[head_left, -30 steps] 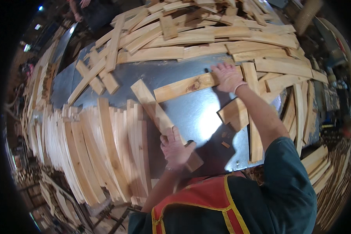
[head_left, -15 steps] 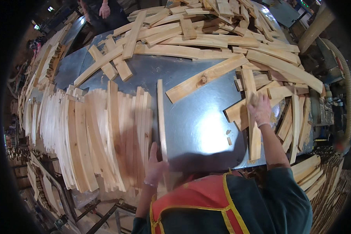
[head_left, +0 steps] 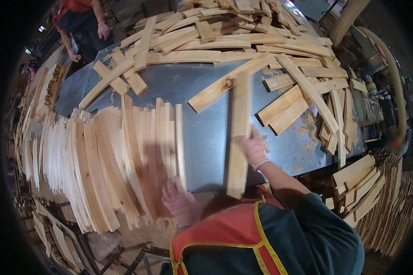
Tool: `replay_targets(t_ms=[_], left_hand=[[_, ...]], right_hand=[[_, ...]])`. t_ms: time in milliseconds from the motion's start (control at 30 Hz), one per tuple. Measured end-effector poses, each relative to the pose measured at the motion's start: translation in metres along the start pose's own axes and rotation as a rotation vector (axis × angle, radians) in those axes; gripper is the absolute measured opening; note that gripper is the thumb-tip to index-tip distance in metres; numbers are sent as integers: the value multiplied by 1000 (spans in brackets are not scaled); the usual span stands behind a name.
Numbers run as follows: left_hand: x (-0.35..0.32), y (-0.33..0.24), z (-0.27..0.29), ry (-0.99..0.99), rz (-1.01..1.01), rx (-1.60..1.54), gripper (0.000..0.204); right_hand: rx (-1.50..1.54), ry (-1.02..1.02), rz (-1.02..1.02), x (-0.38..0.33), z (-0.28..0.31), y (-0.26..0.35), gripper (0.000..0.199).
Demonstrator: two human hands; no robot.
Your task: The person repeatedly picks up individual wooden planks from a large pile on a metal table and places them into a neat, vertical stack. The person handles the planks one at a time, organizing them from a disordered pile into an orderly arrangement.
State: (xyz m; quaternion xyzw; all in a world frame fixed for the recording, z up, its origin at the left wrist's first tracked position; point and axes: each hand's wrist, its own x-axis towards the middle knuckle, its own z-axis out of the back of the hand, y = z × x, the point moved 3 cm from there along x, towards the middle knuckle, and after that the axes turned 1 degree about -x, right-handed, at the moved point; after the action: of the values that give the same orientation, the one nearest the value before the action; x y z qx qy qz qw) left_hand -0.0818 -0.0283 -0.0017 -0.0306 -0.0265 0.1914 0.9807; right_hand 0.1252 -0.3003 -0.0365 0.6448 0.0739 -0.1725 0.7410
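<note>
My right hand (head_left: 254, 149) is closed on the right edge of a wooden board (head_left: 239, 137), held lengthwise over the metal table and slightly blurred. At the near end of a row of boards standing on edge (head_left: 108, 160), my left hand (head_left: 179, 199) has its fingers apart and touches the row's rightmost boards. The last board in that row (head_left: 181, 142) stands close against its neighbours. Beyond the held board, a knotted board (head_left: 229, 82) lies slantwise on the table.
A heap of loose boards (head_left: 243, 42) covers the far side of the metal table (head_left: 206, 123). More boards (head_left: 289, 105) lie at the right, by sawdust. Stacked boards (head_left: 360, 188) stand lower right. Another person (head_left: 85, 23) is at the far left; a ribbed hose (head_left: 401, 91) hangs right.
My right hand has lifted a board from the right-hand pile and carried it left. The lone upright board now sits against the row, beside my left hand. The other person has come further into view.
</note>
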Motion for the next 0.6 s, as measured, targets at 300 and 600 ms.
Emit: replay_targets(t_ms=[300, 600], left_hand=[[29, -2, -6, 114, 5, -131, 85], [38, -13, -5, -69, -146, 26, 67]], right_hand=[[-441, 996, 294, -9, -165, 11, 58], [-1641, 561, 884, 246, -86, 134, 62]])
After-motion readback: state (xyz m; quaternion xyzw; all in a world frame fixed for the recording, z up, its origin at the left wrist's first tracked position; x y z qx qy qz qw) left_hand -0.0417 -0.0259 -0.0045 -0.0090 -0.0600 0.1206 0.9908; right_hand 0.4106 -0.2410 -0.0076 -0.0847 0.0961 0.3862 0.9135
